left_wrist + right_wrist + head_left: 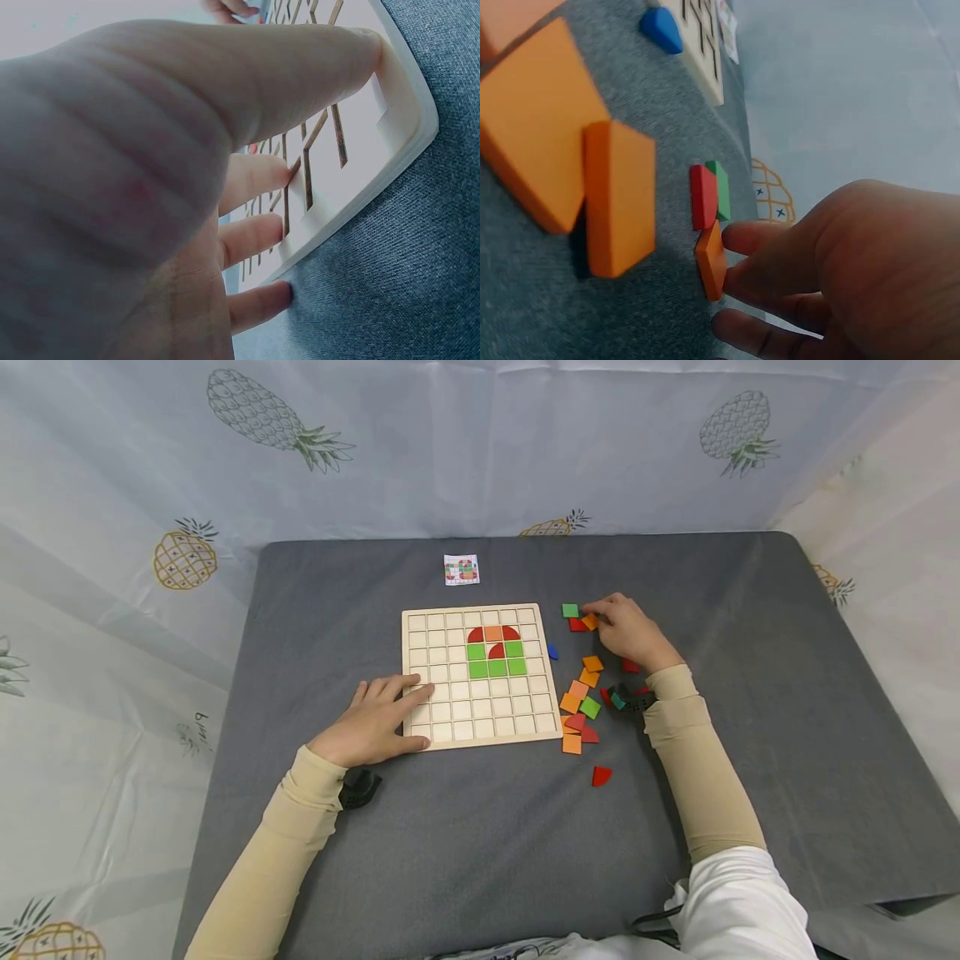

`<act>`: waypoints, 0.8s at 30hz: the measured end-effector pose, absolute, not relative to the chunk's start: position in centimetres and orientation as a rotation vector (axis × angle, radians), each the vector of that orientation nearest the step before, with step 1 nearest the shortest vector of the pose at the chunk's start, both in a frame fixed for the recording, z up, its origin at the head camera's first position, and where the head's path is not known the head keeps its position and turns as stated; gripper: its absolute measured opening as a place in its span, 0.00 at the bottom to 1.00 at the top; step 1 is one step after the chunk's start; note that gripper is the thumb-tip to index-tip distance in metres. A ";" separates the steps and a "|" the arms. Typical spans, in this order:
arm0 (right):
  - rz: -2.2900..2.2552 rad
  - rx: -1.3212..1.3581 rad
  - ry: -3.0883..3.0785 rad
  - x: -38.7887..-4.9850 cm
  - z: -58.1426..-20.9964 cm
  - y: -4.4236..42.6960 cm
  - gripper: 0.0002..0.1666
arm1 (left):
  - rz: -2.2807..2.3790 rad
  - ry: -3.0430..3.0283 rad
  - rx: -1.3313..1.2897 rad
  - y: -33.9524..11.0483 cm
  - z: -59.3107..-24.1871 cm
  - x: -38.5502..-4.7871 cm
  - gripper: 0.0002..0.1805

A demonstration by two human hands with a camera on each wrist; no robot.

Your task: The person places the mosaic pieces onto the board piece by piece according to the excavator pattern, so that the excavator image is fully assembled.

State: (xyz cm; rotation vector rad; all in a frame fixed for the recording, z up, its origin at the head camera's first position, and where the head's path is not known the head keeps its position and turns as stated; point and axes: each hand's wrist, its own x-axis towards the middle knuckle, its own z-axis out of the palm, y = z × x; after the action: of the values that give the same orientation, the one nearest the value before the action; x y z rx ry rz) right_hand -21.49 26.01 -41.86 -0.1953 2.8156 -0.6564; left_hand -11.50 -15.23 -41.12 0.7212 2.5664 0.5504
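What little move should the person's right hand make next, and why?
Probably pinch the orange tile and lift it: the right hand's grip is right at that tile's edge, while the left hand rests on the board, which has many bare squares.

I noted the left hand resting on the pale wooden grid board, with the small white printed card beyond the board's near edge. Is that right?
Wrong edge: in the head view, the card lies beyond the far edge of the board, on which the left hand rests.
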 end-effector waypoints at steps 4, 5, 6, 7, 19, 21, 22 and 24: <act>-0.627 -0.204 2.818 -21.4 -41.9 26.0 0.25 | 0.545 2.562 0.721 -15.2 -41.1 -11.5 0.43; -0.615 -0.199 2.824 -21.4 -41.9 26.0 0.24 | 0.546 2.562 0.722 -15.2 -41.1 -11.5 0.43; -0.604 -0.192 2.831 -21.3 -41.9 26.0 0.24 | 0.547 2.563 0.722 -15.1 -41.1 -11.5 0.43; -0.596 -0.178 2.838 -21.3 -41.9 26.0 0.23 | 0.547 2.562 0.722 -15.1 -41.0 -11.5 0.43; -0.604 -0.082 2.863 -21.1 -41.9 26.5 0.20 | 0.553 2.542 0.698 -15.2 -41.0 -11.5 0.44; -0.602 -0.083 2.861 -21.1 -41.9 26.5 0.20 | 0.551 2.543 0.698 -15.2 -41.0 -11.5 0.45; -0.598 -0.085 2.863 -21.1 -41.9 26.5 0.20 | 0.551 2.544 0.698 -15.2 -41.1 -11.5 0.45; -0.601 -0.086 2.875 -21.0 -42.0 26.5 0.19 | 0.553 2.543 0.698 -15.2 -41.1 -11.5 0.45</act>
State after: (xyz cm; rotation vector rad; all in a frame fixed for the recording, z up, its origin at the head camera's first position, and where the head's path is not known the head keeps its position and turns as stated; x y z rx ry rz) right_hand -21.04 26.46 -42.04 -0.0858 2.8746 -0.6010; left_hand -11.52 -15.19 -41.11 0.6977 2.5428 0.5532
